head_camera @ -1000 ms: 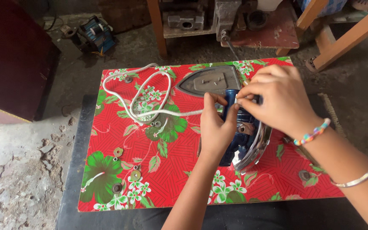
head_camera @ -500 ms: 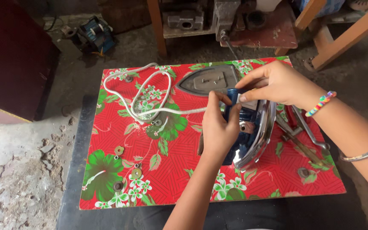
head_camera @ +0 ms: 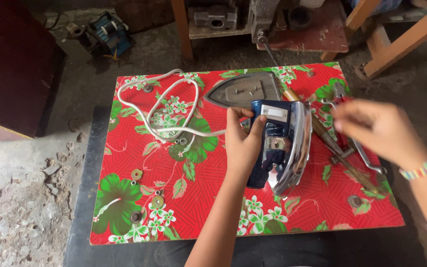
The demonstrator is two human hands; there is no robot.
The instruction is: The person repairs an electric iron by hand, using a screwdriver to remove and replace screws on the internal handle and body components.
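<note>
A blue and chrome clothes iron body (head_camera: 281, 146) lies on its side on a red flowered tablecloth (head_camera: 189, 198). My left hand (head_camera: 242, 143) grips its left edge, fingers curled over the blue top. My right hand (head_camera: 379, 129) is blurred, off the iron to the right, hovering over a long screwdriver (head_camera: 344, 157) and metal tools (head_camera: 357, 148); whether it holds anything is unclear. The iron's grey soleplate (head_camera: 243, 90) lies flat behind the body. A white power cord (head_camera: 161, 106) coils to the left.
Small washers and screws (head_camera: 147, 190) are scattered on the cloth's left front. A blue motor part (head_camera: 106, 34) sits on the concrete floor at the back left. A rusty workbench (head_camera: 292, 24) and wooden legs (head_camera: 401, 39) stand behind the table.
My right hand has left the iron's top and swung right over the tools. The left hand keeps its hold on the iron body.
</note>
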